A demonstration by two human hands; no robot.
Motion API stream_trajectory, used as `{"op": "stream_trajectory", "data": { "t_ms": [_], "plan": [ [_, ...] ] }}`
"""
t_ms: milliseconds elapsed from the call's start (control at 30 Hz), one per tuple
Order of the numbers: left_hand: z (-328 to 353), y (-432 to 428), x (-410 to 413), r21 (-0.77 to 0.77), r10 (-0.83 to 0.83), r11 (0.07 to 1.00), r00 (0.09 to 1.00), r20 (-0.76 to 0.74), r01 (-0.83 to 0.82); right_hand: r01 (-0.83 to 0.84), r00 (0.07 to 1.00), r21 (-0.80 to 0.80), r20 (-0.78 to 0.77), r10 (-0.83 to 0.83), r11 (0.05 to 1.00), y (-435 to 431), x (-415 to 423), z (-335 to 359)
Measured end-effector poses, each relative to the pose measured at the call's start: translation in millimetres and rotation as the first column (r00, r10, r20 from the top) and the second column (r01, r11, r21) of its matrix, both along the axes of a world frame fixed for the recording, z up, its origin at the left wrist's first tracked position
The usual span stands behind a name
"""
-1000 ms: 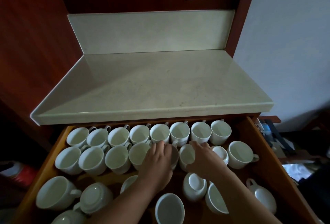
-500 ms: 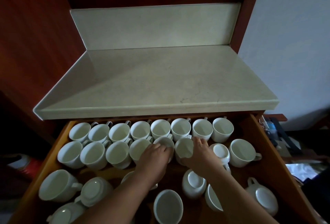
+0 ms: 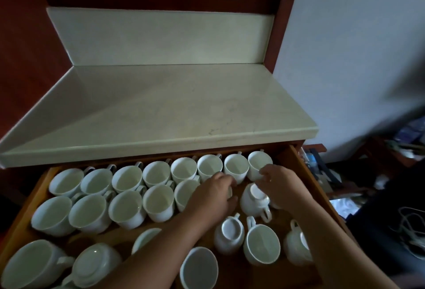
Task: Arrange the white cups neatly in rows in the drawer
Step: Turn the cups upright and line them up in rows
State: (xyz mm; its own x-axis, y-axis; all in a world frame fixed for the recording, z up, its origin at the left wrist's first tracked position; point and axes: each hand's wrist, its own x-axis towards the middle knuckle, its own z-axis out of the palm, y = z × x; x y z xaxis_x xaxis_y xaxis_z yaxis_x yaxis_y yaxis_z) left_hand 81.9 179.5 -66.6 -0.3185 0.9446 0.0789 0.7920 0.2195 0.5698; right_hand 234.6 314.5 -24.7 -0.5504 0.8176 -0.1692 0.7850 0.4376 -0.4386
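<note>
1. Both hands have shifted rightward along the second row since a second ago; it now runs five upright cups (image 3: 158,202) left of the left hand (image 3: 212,196).
2. Left hand cups something hidden; grip cannot be told.
3. Right hand (image 3: 279,184), fingers loosely curled, empty, hovers beside an upturned cup (image 3: 254,200); judged next for righting; loose cups lie nearer the wrists in the drawer (image 3: 296,164).

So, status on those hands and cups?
Left hand on second-row white cup. Right hand open by back-row cup. Upturned white cups unsorted in wooden drawer.
</note>
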Motion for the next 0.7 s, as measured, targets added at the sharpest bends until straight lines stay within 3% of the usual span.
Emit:
{"op": "stream_trajectory", "data": {
  "t_ms": [133,300,500,700],
  "plan": [
    [-4,32,29,-0.074,-0.048,0.996,0.998,0.049,0.051,0.027,0.991,0.060,0.129,-0.035,0.998,32,37,5],
    [-20,65,59,-0.232,-0.018,0.973,1.000,0.009,0.020,-0.143,0.933,-0.064,0.324,0.156,0.988,57,58,-18],
    [-36,96,85,-0.342,0.076,0.931,0.984,-0.161,-0.128,-0.331,0.905,0.001,0.285,0.317,0.944,77,70,-43],
    [-22,100,92,-0.372,0.262,0.885,0.960,-0.101,-0.281,-0.514,0.812,-0.065,0.285,0.509,0.856,101,71,-38]
  ]
}}
